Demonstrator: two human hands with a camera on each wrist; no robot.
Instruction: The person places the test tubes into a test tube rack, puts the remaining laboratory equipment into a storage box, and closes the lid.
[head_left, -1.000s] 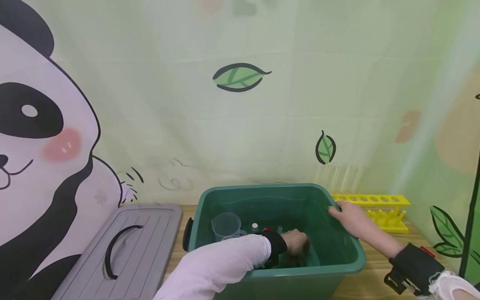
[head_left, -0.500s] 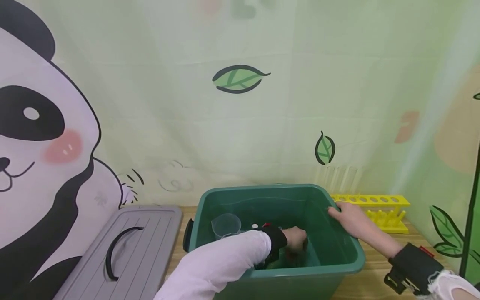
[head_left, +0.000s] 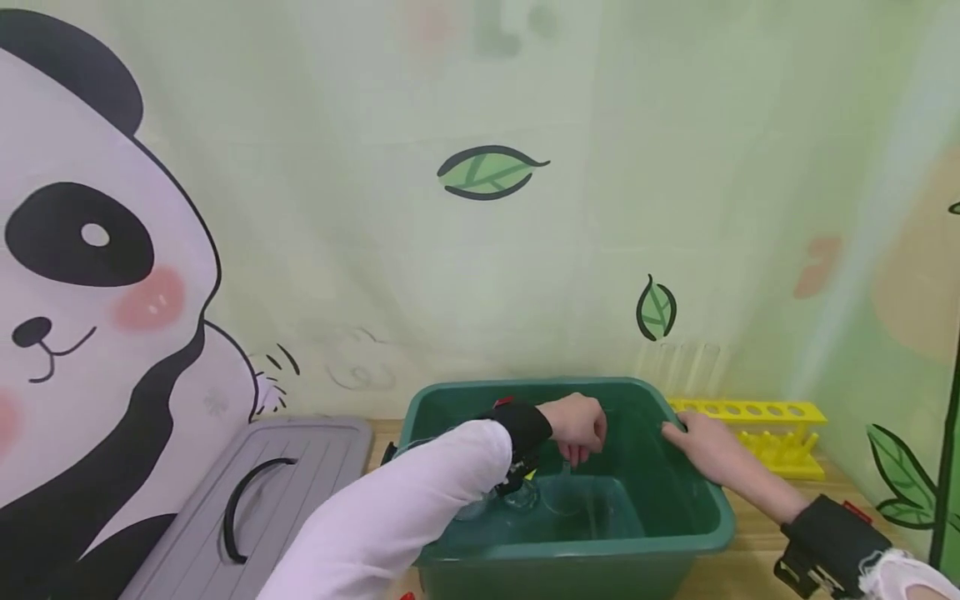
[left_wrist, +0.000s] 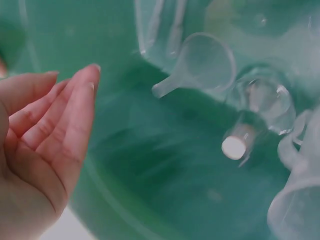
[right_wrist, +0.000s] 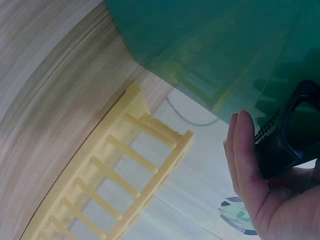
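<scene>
Bin: green bin [head_left: 697,508] on tabletop, glassware inside.
Left hand [head_left: 577,423]: grip relaxed, fingers loose, holding nothing; clear funnel [left_wrist: 200,64] and stoppered flask [left_wrist: 257,117] lie just below.
Right hand [head_left: 705,446]: rests open on rim.
Advice: steady bin, lift glass gently.
</scene>
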